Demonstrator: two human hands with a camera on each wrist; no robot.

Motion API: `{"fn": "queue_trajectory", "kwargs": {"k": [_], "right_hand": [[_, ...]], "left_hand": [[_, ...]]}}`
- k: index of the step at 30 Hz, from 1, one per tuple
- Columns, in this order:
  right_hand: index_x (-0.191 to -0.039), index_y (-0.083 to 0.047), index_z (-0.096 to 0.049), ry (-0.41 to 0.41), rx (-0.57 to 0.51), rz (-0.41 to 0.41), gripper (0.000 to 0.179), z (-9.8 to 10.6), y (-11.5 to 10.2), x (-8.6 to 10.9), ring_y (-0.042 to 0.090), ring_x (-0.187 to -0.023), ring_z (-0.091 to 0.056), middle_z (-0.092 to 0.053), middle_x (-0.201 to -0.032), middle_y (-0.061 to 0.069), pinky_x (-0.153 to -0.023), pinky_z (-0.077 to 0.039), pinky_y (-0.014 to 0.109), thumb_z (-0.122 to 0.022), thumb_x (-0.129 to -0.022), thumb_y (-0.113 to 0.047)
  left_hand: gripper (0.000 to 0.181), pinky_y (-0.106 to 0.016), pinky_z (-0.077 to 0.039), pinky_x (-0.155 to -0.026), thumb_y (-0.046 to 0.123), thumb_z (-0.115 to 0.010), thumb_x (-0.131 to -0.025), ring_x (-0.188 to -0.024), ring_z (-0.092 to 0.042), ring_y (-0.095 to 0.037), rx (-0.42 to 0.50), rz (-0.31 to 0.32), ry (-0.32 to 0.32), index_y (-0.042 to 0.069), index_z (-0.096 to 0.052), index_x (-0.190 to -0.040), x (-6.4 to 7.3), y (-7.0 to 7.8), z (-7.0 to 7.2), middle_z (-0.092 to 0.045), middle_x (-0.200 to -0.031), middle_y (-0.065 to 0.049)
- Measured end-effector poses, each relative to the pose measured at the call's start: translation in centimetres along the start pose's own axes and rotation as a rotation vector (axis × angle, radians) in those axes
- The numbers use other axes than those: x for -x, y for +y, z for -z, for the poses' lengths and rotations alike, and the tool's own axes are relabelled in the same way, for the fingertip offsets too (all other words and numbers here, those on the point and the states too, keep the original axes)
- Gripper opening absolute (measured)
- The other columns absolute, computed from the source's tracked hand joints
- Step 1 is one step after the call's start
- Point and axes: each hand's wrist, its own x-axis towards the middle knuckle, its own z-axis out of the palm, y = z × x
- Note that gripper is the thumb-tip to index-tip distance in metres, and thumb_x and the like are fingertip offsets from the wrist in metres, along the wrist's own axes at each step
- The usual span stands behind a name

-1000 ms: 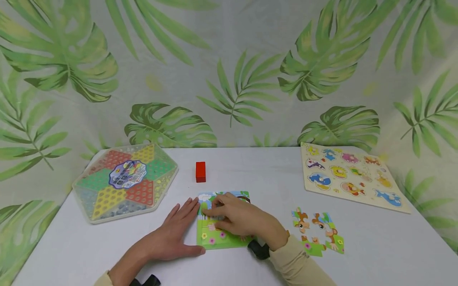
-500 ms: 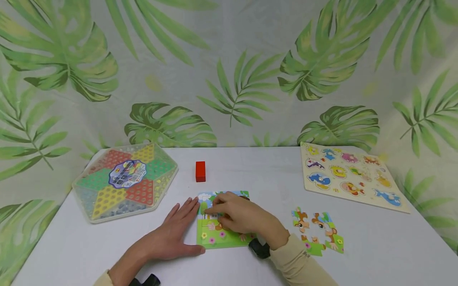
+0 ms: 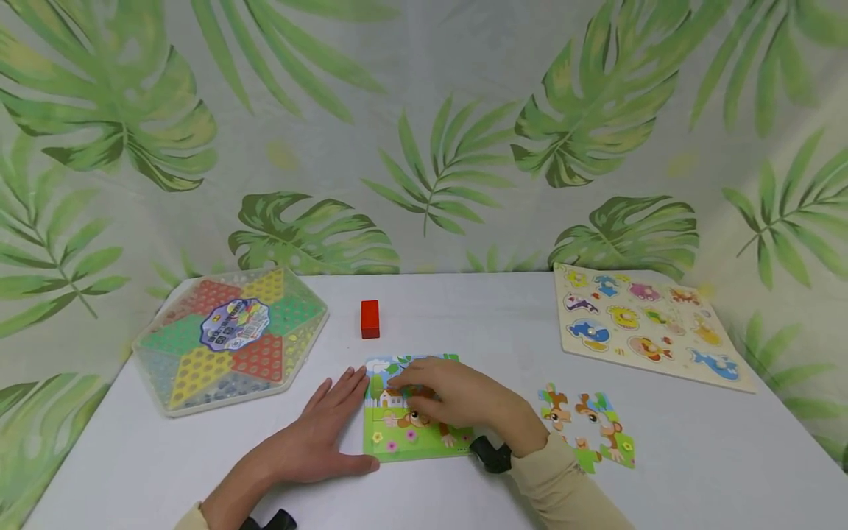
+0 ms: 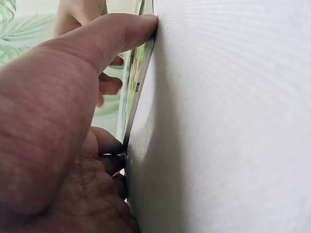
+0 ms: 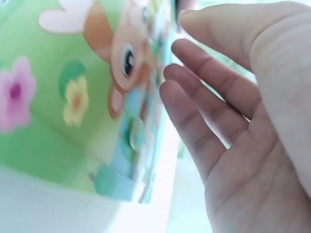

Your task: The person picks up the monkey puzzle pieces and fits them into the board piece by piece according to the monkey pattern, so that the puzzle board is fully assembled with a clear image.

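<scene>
A square jigsaw board (image 3: 430, 446) with a house, a monkey and flowers on green lies in front of me. My left hand (image 3: 321, 438) rests spread on the table, fingertips at the board's left edge and thumb at its lower left corner. In the left wrist view, the thumb (image 4: 121, 31) meets the board's rim (image 4: 137, 85). Above the board's middle hovers my right hand (image 3: 457, 394), hiding its upper right part. The right wrist view shows that hand's fingers (image 5: 192, 114) loosely bent, apart from the thumb, with nothing between them.
Several joined monkey jigsaw pieces (image 3: 612, 442) lie to the right, partly behind the right wrist. A red block (image 3: 370, 319) stands beyond the board. At the back left is a hexagonal checkers board (image 3: 261, 361); at the back right, a wooden peg puzzle (image 3: 616, 346).
My right hand has drawn back to the right and its fingers have loosened, uncovering the house and the monkey's eye on the board. The left hand has stayed in place.
</scene>
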Motion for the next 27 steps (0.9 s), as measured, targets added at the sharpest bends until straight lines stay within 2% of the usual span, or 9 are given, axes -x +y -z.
{"fn": "queue_trajectory", "kwargs": {"k": [3,8,11,14,20,27], "right_hand": [[-0.140,-0.012,-0.066,0.030,-0.061,0.006,0.036,0.6,0.2,0.8,0.005,-0.092,-0.059,-0.070,-0.120,-0.003,-0.089,-0.055,0.028,-0.062,-0.104,-0.015],[-0.141,-0.014,-0.065,0.095,-0.132,0.025,0.036,2.2,0.4,2.6,0.006,-0.103,-0.063,-0.072,-0.125,-0.002,-0.092,-0.057,0.034,-0.059,-0.106,-0.016],[-0.141,-0.016,-0.065,0.127,-0.144,0.019,0.036,3.2,0.5,3.9,0.006,-0.105,-0.065,-0.072,-0.126,-0.002,-0.091,-0.057,0.032,-0.059,-0.106,-0.017],[-0.139,-0.019,-0.066,0.138,-0.139,-0.009,0.034,3.9,0.4,5.1,0.005,-0.107,-0.065,-0.071,-0.130,-0.003,-0.092,-0.058,0.031,-0.060,-0.106,-0.018],[-0.133,-0.019,-0.067,0.151,-0.104,-0.037,0.029,4.7,0.5,7.5,0.015,-0.112,-0.067,-0.069,-0.132,0.000,-0.092,-0.059,0.032,-0.061,-0.105,-0.017],[-0.130,-0.023,-0.068,0.150,-0.035,-0.115,0.026,5.8,0.5,10.3,0.016,-0.112,-0.067,-0.068,-0.131,-0.008,-0.091,-0.059,0.035,-0.060,-0.106,-0.023]], "left_hand": [[0.115,-0.054,-0.002,-0.127,0.059,-0.078,-0.082,-0.161,-0.006,-0.032,0.004,-0.002,0.003,-0.002,-0.022,-0.162,0.0,-0.1,-0.3,-0.016,-0.173,-0.014],[0.115,-0.057,-0.004,-0.128,0.060,-0.076,-0.083,-0.160,-0.007,-0.034,-0.027,-0.017,0.012,-0.003,-0.022,-0.162,0.1,0.0,-0.2,-0.017,-0.172,-0.015],[0.114,-0.060,-0.007,-0.127,0.060,-0.076,-0.083,-0.160,-0.009,-0.036,-0.043,-0.030,0.022,-0.005,-0.023,-0.161,0.2,0.1,0.0,-0.019,-0.171,-0.017],[0.114,-0.060,-0.008,-0.127,0.060,-0.076,-0.083,-0.160,-0.010,-0.036,-0.048,-0.026,0.019,-0.005,-0.024,-0.161,0.2,0.1,0.2,-0.019,-0.171,-0.017],[0.115,-0.060,-0.007,-0.127,0.060,-0.076,-0.083,-0.160,-0.009,-0.036,-0.045,-0.020,0.015,-0.005,-0.023,-0.161,0.2,0.1,0.2,-0.018,-0.172,-0.017],[0.115,-0.060,-0.007,-0.127,0.060,-0.076,-0.083,-0.160,-0.008,-0.036,-0.038,-0.028,0.023,-0.005,-0.022,-0.161,0.2,0.2,0.3,-0.018,-0.172,-0.017]]}}
